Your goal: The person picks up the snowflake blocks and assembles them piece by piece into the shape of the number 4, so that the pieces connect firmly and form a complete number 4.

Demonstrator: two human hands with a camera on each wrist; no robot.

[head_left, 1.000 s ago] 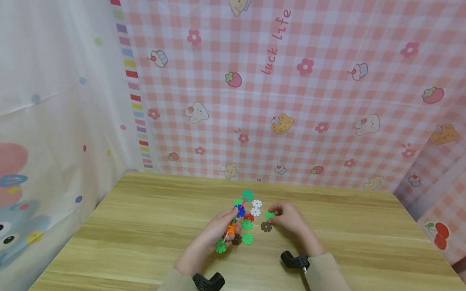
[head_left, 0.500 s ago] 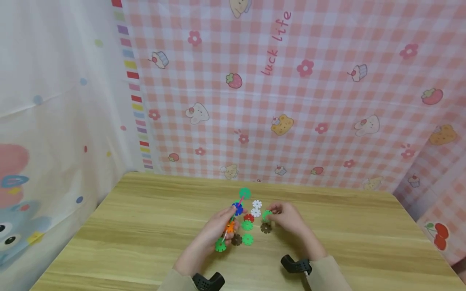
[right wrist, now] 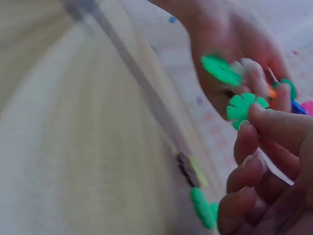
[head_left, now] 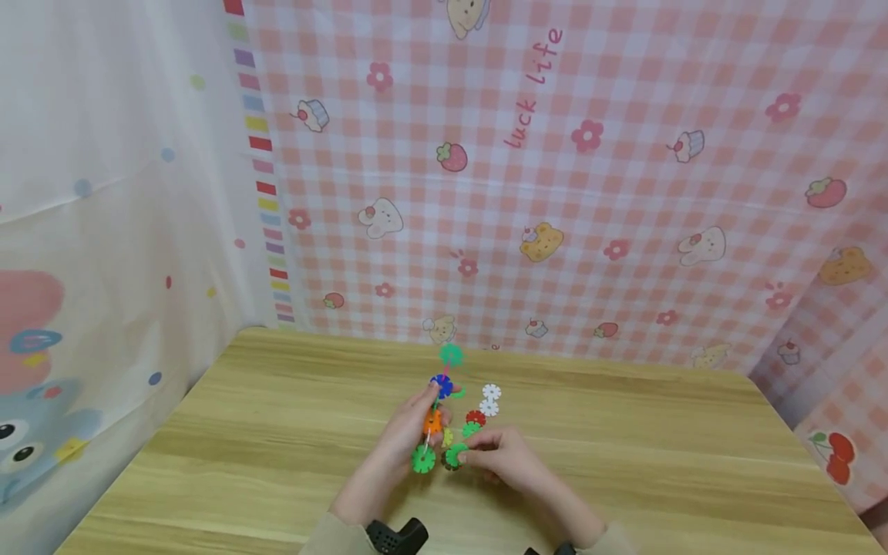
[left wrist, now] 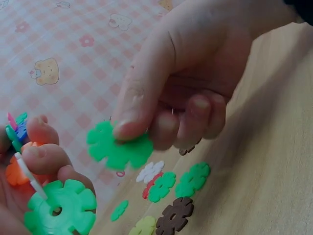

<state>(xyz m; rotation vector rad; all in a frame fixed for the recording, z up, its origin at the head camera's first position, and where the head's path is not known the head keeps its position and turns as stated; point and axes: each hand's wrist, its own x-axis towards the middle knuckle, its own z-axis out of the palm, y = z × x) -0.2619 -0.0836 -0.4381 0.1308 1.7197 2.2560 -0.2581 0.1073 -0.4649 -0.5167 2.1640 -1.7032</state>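
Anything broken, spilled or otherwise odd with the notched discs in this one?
Nothing stands out. The left hand grips some joined discs, the right hand pinches a green disc, and the loose discs on the wooden table show no visible damage.

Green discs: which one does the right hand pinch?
The green disc under the right hand's thumb; others lie on the table or join the left hand's assembly.

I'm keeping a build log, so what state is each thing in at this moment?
Model: several discs joined, held
Left hand: curled around the model
Held green disc: loose, not joined to the model
Right hand: pinching that disc
White discs: lying on the table
Red disc: on the table, partly hidden
Brown disc: lying on the table
Yellow disc: lying on the table
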